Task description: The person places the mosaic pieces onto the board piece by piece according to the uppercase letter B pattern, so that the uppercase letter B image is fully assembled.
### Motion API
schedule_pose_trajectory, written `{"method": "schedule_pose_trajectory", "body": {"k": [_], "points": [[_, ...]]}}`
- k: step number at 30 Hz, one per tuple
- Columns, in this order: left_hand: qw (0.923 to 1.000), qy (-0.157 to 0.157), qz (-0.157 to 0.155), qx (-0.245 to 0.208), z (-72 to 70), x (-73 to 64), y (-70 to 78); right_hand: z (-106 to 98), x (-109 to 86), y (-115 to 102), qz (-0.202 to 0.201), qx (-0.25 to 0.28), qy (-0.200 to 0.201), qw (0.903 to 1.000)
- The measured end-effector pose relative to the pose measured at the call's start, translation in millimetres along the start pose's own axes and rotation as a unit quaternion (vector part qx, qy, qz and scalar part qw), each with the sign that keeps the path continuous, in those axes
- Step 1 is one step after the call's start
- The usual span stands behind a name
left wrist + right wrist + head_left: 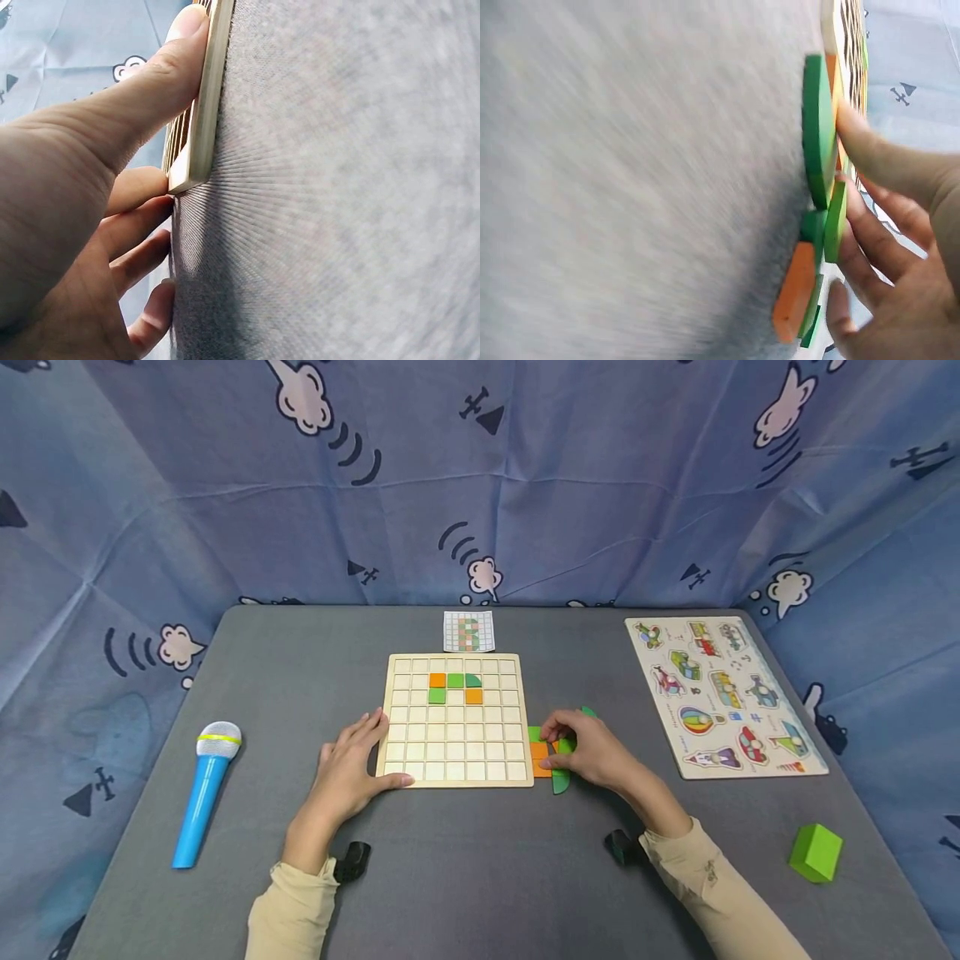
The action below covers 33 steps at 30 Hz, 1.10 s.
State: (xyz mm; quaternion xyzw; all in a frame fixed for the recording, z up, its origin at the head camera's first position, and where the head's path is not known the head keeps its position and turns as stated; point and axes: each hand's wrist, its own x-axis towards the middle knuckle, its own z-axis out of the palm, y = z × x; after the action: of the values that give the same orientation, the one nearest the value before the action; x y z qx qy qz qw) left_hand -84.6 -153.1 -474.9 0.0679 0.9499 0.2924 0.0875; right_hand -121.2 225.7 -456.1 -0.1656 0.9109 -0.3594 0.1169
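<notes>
A wooden grid board [455, 747] lies mid-table with orange and green tiles in its upper cells, among them an orange square [437, 680] and a dark green quarter-round [472, 681]. At the board's near left corner rests my left hand [341, 777], thumb on the front rim and fingers along the left side. Beside the board's right edge, my right hand [588, 750] reaches over loose pieces, thumb touching an orange one [540, 760]. A dark green curved piece [817, 131] lies near the thumb; a light green piece [836, 221] leans against the fingertips. The hand partly hides the pile.
Behind the board is a small printed pattern card [468, 632]. A blue toy microphone [202, 797] lies to the left. To the right are a picture puzzle board [712, 693] and a green block [816, 853]. Patterned blue cloth [480, 485] hangs behind the table.
</notes>
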Motion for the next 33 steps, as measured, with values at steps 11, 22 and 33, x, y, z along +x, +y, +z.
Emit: {"method": "schedule_pose_trajectory", "body": {"k": [11,22,33], "points": [[1.0,-0.001,-0.001,0.001,-0.6,-0.7,0.1,9.7,-10.7,-7.8,-0.005,-0.017,0.073,0.9971],[1.0,-0.002,-0.004,0.001,0.0,-0.2,0.4,4.8,6.9,-14.3,0.007,0.027,0.079,0.9965],[1.0,-0.002,-0.003,-0.001,1.2,0.6,-0.8,21.3,45.4,-38.6,0.014,0.085,0.053,0.9949]]}}
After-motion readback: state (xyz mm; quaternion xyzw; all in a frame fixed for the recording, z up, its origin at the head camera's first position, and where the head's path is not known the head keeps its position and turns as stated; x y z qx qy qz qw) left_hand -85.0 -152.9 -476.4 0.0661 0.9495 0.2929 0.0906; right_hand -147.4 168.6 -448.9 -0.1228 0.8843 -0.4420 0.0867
